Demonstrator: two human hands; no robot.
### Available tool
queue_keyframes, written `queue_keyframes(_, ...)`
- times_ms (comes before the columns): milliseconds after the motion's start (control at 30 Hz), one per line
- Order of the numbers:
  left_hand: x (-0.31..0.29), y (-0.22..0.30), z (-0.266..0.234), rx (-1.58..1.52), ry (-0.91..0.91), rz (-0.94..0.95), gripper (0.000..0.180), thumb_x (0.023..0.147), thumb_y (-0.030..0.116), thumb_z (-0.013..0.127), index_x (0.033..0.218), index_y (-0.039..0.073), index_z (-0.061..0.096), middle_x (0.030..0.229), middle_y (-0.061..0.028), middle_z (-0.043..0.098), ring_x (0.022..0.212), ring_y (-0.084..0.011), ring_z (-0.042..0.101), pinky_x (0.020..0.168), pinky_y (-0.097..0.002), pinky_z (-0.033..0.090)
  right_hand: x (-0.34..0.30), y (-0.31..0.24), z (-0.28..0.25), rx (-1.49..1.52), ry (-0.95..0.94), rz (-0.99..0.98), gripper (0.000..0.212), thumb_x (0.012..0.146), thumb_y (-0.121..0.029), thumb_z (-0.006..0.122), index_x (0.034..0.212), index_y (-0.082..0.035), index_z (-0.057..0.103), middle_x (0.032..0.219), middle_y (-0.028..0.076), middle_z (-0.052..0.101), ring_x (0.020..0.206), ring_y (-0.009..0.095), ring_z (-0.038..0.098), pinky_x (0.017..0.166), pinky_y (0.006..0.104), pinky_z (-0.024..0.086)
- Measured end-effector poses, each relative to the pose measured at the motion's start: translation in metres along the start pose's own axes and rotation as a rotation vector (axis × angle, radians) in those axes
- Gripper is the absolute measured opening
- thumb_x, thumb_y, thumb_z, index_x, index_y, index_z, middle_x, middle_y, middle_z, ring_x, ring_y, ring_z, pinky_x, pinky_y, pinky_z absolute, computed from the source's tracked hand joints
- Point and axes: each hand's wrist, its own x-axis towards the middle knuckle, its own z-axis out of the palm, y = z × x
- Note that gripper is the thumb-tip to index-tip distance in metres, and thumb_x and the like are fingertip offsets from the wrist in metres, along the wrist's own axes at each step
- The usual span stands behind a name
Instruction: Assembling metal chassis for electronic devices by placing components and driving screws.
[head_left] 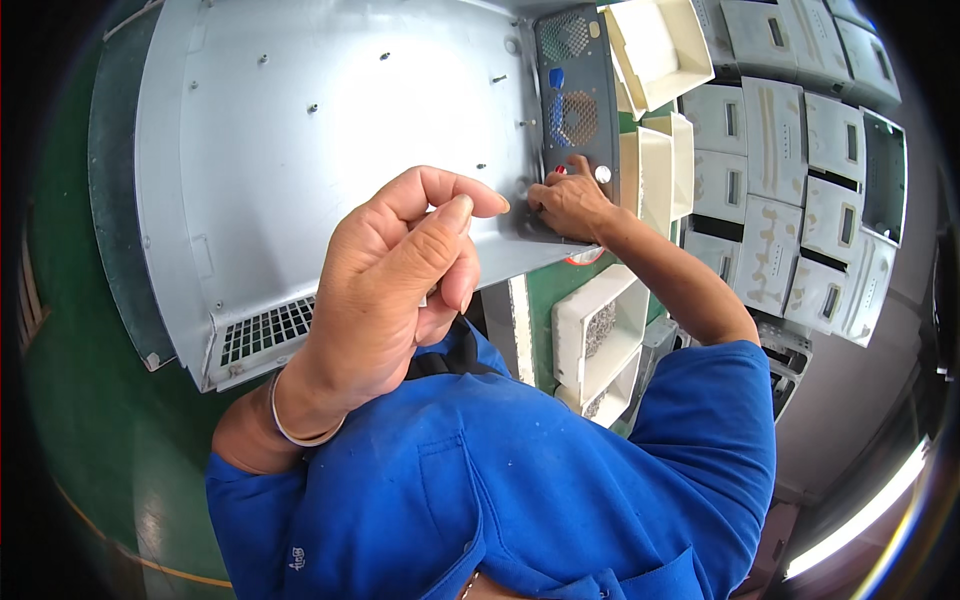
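Green bench (pixel 90 400); grey sheet-metal chassis (pixel 330 150); right hand (pixel 570 205) grips rim, left hand (pixel 390 290) fingers pinched, contents unclear.

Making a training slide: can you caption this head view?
Right hand on grey metal chassis's corner; left hand raised, fingertips pinched.

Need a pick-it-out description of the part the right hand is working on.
Start at the big grey sheet-metal chassis lying open on the green bench. Follow its right edge to the upright dark end panel, where the right hand rests. Unlike the plain grey walls, it has a mesh grille and a round fan opening.
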Motion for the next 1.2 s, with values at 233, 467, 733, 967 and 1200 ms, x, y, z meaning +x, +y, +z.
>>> queue_keyframes(233, 0.0, 0.003, 0.001, -0.01, 0.046, -0.035, 0.035, 0.093, 0.025, 0.035, 0.103, -0.006, 0.049, 0.056, -0.0009, 0.045, 0.037, -0.0019, 0.028, 0.031, -0.0157, 0.021, -0.006, 0.002, -0.002, 0.007, 0.052, -0.039, 0.021, 0.069, -0.018, 0.063, 0.087, -0.009, 0.057, 0.082, 0.007, 0.061, 0.094, 0.021, 0.053, 0.093, 0.0456, 0.024)
queue_keyframes(467, -0.001, 0.004, -0.003, -0.112, 0.021, -0.057, 0.038, 0.088, 0.019, 0.03, 0.11, -0.008, 0.046, 0.062, -0.0027, 0.047, 0.041, -0.0028, 0.031, 0.034, -0.0159, 0.023, -0.005, 0.0, -0.002, -0.116, 0.109, -0.083, 0.022, 0.064, -0.02, 0.066, 0.081, -0.007, 0.061, 0.083, 0.006, 0.06, 0.091, 0.02, 0.052, 0.09, 0.0404, 0.027)
queue_keyframes(733, -0.001, 0.003, 0.001, -0.054, 0.059, -0.077, 0.039, 0.089, 0.014, 0.032, 0.12, -0.008, 0.039, 0.061, -0.0049, 0.048, 0.039, -0.0039, 0.029, 0.033, -0.0166, 0.023, -0.002, 0.001, 0.0, -0.155, 0.018, -0.064, 0.017, 0.069, -0.027, 0.062, 0.069, -0.01, 0.065, 0.077, 0.001, 0.061, 0.088, 0.018, 0.052, 0.087, 0.044, 0.026)
queue_keyframes(967, 0.001, 0.002, 0.005, -0.007, 0.081, -0.047, 0.043, 0.092, 0.018, 0.032, 0.127, -0.006, 0.031, 0.06, -0.0053, 0.048, 0.037, -0.0037, 0.028, 0.032, -0.0168, 0.023, -0.004, -0.042, -0.068, 0.794, 0.29, -0.036, 0.021, 0.082, -0.028, 0.056, 0.086, -0.009, 0.063, 0.083, 0.004, 0.061, 0.08, 0.018, 0.056, 0.079, 0.0333, 0.037)
queue_keyframes(1200, 0.001, 0.003, 0.001, 0.006, -0.013, -0.119, 0.047, 0.094, 0.024, 0.033, 0.131, -0.003, 0.023, 0.063, -0.0079, 0.05, 0.04, -0.0038, 0.032, 0.036, -0.0165, 0.026, -0.025, -0.099, -0.133, 1.23, 0.472, -0.431, 0.013, 0.077, -0.01, 0.061, 0.086, 0.0, 0.06, 0.082, 0.007, 0.06, 0.079, 0.014, 0.055, 0.072, 0.027, 0.044)
